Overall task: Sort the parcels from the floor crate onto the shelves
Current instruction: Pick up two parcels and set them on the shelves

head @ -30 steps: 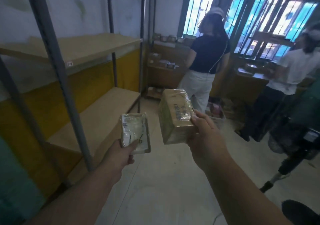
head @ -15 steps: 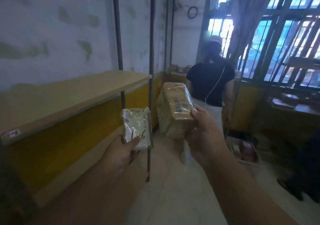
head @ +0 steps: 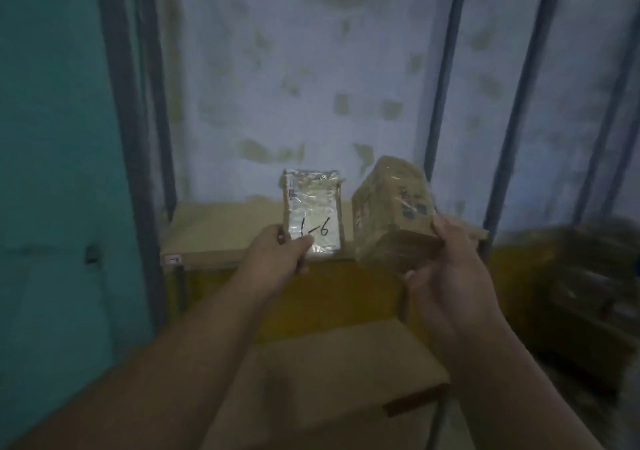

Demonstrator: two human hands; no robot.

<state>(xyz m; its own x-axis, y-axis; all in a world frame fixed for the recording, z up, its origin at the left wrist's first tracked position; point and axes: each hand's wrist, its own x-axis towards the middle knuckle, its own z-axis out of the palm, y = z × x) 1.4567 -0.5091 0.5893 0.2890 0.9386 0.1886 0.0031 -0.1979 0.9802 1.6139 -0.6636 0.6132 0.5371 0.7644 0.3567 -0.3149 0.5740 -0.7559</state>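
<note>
Left hand (head: 277,252) grips flat packet (head: 313,212); right hand (head: 446,269) grips taped box (head: 393,212). We judge both light, slippery; hold edges.

flat parcel (head: 313,212): glossy plastic wrap; boxy parcel (head: 393,212): brown cardboard (shiny tape over); shelf board (head: 221,230): matt wood

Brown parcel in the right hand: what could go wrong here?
The brown parcel sits tilted, pinched by the right hand near its lower end only; it may slip. The left hand holds the flat parcel marked 1-6, so it cannot steady it. The shelf tag is unreadable: misplacing is possible.
</note>
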